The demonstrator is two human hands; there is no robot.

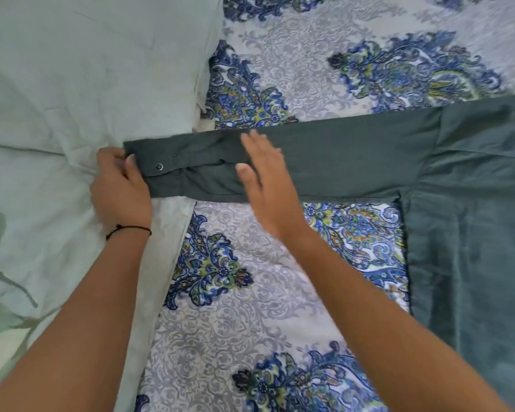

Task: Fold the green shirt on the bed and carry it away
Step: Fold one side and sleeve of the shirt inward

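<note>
Pale green bedding (72,84): a soft, creased mass that filled the left of the view, with a faint leaf print low down.

Left hand (119,185): closed on the cuff (149,162), thumb on top and the other fingers curled at its end edge. A black wrist cord (128,230) circled the wrist.

Cuff: flat and doubled, with one dark button (159,166) facing up. It rested partly on the pale bedding.

Sleeve (339,156): stretched out straight to the left from the body of the shirt, across the bed (250,307), which was covered in a blue paisley print.

Right hand (265,173): open, with the fingers straight and together, palm down over the sleeve just right of the cuff. It was blurred, so it could not be told whether it pressed the cloth or hung just above it.

Green shirt (473,218): the body lay flat at the right and ran out of view at the right edge and the bottom. The collar and the far sleeve were not in view.

Handling, as judged: light, limp woven cloth that would keep no shape of its own, drape from any single hold and crease readily. It was neither slippery nor fragile. The cuff and the seams were the firmer parts. The best holds appeared to be the cuff end and the shoulder seam, so that the sleeve could be laid across the body, with a flat palm to smooth each fold.
</note>
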